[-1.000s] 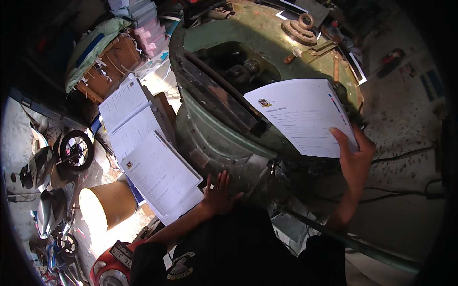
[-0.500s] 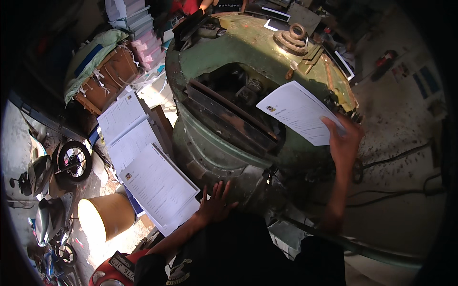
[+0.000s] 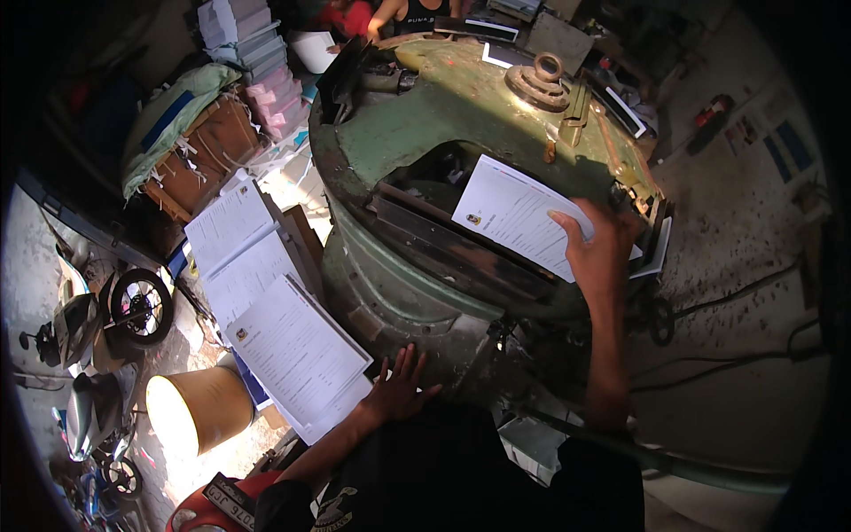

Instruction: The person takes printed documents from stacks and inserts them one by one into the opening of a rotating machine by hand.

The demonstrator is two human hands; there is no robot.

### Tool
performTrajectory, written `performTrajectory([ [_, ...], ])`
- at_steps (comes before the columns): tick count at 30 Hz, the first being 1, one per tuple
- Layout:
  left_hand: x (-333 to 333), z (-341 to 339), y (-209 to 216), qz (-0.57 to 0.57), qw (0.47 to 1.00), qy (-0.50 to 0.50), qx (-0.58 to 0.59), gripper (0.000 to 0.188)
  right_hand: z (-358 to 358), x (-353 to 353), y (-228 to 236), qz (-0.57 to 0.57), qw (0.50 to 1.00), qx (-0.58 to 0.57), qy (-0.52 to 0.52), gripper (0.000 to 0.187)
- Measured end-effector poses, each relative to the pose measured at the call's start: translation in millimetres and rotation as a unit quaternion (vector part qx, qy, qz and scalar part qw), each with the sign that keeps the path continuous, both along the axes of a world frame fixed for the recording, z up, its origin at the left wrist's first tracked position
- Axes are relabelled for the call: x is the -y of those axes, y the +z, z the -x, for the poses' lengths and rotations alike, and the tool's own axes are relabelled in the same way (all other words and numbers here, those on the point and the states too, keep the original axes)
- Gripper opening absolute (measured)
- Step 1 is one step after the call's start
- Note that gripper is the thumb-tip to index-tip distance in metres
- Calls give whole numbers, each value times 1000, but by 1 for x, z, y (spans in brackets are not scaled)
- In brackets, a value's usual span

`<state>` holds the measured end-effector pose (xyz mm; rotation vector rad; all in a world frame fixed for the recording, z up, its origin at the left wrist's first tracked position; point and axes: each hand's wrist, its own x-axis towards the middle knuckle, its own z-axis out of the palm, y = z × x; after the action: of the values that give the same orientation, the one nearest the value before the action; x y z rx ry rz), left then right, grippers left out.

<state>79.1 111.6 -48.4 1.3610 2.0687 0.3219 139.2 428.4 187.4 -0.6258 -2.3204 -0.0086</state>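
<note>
My right hand grips a thin stack of printed white sheets by its right end, thumb on top. The stack is tilted over the dark opening of a big round green machine, its lower edge near a long dark metal bar. I cannot tell whether stack and bar touch. My left hand rests with fingers spread on the machine's near side. Just left of it lies a tall pile of similar printed papers, with further papers behind.
A heavy ring-topped weight sits on the machine. White paper sticks out at its right rim. Beyond, two people are partly visible, one near white sheets. Bundled stacks, a yellow bucket and motorbikes stand left.
My right hand has brought the sheets left and slightly down, closer to the bar. The machine's top parts have shifted round a little. White paper now shows at its right rim. My left hand stays put.
</note>
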Motion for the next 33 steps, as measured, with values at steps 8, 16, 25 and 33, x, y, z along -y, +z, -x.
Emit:
performTrajectory([
  [8, 0, -3, -10, 1, 998, -18, -64, 84, -15, 5, 4, -15, 1000, 13, 6, 20],
  [16, 5, -5, -20, -84, 990, -16, -112, 79, -44, -8, 12, -22, 998, 44, 42, 16],
  [25, 9, 22, 44, -161, 986, 35, 24, 55, -62, -57, -67, 113, 984, 83, 106, 20],
  [33, 99, 149, 96, -139, 885, 385, -220, 87, -86, -72, -58, 68, 991, 117, 21, 25],
])
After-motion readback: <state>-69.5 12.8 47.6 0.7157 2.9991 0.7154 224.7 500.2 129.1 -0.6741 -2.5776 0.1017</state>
